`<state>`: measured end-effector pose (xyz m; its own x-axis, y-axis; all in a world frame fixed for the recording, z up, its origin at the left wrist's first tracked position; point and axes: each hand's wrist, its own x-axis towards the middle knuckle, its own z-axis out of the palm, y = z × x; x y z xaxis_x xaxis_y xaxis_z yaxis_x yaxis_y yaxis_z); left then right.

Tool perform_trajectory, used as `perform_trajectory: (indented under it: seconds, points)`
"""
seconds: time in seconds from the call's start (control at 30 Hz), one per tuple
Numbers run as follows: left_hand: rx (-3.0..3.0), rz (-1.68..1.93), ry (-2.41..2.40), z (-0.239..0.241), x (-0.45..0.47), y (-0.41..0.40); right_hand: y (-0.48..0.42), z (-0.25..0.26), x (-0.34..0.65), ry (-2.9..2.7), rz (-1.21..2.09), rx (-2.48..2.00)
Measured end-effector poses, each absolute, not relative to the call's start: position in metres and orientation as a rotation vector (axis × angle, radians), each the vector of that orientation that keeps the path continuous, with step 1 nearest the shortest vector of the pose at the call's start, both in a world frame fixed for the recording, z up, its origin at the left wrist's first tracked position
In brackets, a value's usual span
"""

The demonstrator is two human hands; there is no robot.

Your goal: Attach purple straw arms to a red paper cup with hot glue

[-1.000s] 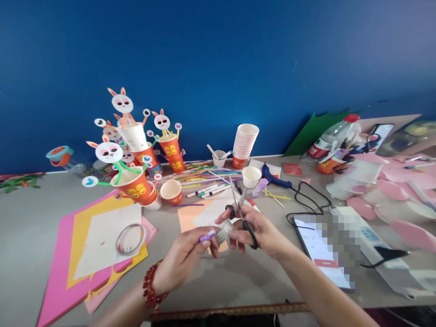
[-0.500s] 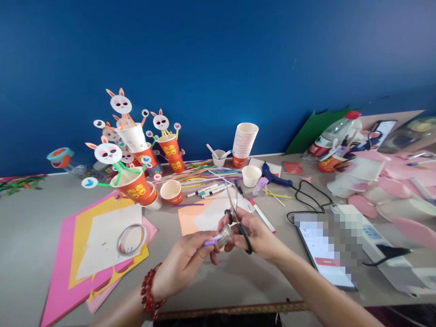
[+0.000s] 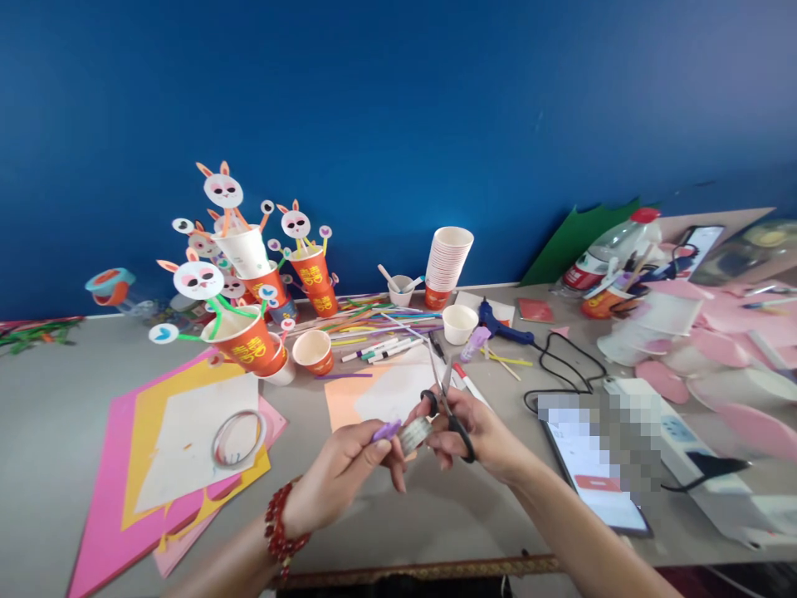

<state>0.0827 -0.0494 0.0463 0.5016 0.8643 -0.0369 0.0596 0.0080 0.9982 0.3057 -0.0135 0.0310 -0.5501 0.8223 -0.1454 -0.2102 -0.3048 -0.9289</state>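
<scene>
Tape (image 3: 415, 433) sat at two o'clock from the left hand (image 3: 345, 467), which pinched a purple bit (image 3: 386, 430), while the right hand (image 3: 479, 430) held scissors (image 3: 443, 395).

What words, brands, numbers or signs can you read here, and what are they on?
"囍", in yellow: front rabbit cup.
"囍", in yellow: red cup under the right-hand rabbit.
Bottle label: too blurred.
Phone screen: too blurred.
Small tape roll: any print too small.

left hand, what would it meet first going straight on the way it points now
Probably the small tape-like roll, then the right hand; depth is unclear, and the left hand may be touching the roll.
</scene>
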Motion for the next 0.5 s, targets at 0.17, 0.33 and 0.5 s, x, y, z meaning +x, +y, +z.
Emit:
perform_trajectory:
  seconds: [0.17,0.33,0.5]
  points:
    - [1.070,0.880,0.832,0.030,0.084,-0.043,-0.018,0.019,0.319,-1.187,1.712,-1.016]
    - [0.942,0.912,0.793,0.023,0.075,-0.039,-0.009,-0.001,0.372,-1.467,0.719,-1.623]
    - [0.912,0.878,0.697,0.023,0.080,-0.041,0.002,-0.020,0.398,-1.722,0.240,-2.073]
